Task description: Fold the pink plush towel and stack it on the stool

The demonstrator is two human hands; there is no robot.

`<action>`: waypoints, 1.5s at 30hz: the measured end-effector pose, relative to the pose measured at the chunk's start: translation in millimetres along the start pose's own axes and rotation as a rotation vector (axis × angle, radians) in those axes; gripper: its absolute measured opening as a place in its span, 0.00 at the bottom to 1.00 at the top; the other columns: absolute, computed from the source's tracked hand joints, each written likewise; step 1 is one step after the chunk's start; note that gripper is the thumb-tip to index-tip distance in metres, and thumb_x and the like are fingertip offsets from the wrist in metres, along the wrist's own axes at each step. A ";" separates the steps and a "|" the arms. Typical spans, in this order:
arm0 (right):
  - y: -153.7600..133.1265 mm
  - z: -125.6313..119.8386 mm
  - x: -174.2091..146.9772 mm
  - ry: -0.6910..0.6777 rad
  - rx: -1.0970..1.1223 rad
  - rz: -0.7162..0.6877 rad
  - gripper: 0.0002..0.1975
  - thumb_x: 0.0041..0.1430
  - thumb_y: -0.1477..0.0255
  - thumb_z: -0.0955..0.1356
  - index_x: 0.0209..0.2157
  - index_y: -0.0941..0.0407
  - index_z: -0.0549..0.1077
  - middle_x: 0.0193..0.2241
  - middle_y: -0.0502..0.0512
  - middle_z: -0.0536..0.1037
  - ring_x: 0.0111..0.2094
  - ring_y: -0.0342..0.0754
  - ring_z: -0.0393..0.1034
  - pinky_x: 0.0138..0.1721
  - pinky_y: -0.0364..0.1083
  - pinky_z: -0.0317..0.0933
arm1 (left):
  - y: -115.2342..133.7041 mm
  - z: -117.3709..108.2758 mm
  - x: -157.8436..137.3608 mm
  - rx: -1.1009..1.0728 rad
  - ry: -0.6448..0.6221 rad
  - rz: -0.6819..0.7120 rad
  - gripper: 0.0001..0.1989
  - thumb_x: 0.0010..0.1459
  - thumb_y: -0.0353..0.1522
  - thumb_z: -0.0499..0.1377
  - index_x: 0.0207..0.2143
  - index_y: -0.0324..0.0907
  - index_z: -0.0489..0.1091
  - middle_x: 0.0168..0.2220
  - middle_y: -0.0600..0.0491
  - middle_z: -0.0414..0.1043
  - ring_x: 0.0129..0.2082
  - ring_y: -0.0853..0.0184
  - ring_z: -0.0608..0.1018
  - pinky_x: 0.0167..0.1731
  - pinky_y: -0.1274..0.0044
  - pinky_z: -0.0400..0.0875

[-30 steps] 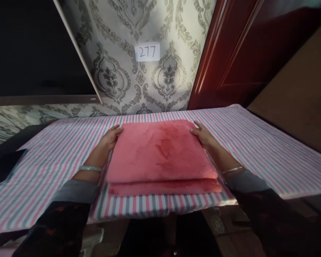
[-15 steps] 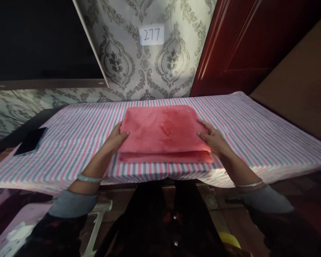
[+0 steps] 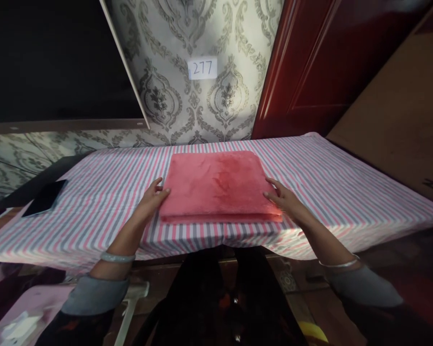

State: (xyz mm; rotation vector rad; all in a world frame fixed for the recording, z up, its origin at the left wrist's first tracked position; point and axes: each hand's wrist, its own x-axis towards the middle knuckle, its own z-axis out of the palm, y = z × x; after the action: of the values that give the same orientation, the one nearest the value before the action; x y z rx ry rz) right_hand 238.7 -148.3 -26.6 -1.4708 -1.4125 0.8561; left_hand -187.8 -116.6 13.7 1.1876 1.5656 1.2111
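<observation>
Right, folded pink towel point(image 3: 216, 185) lies flat on striped tabletop point(image 3: 346, 182), near front edge. Left hand point(image 3: 154, 197) & right hand point(image 3: 281, 198) open, flanking its sides, fingertips touching. Squaring-up stage, prob; next needs light, even pressure.

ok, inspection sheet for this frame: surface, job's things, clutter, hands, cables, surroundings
surface: table under a pink, grey and white striped cloth, which hangs over the near edge.
job's things: folded pink fleece blanket lying flat near the front edge.
clutter: dark flat phone-like slab at far left.
hands: left hand on the blanket's left edge; right hand on its right edge; both flat, not gripping.
cables: nothing seen.
surroundings: damask wallpaper with a paper label reading 277; red-brown door on the right.
</observation>
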 end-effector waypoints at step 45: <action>-46.7 114.6 106.6 -0.103 -0.986 -0.458 0.28 0.72 0.59 0.56 0.69 0.51 0.58 0.71 0.59 0.55 0.71 0.59 0.49 0.68 0.64 0.42 | -19.5 146.2 -72.0 1.070 -0.286 0.852 0.33 0.63 0.47 0.57 0.68 0.48 0.60 0.70 0.37 0.53 0.71 0.42 0.53 0.64 0.42 0.49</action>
State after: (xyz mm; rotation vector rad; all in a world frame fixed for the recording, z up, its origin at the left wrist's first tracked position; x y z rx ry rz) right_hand 127.2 -29.6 -13.6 -1.6560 -2.3007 -0.1160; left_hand -35.7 -157.1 -32.8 2.7704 1.5148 0.5075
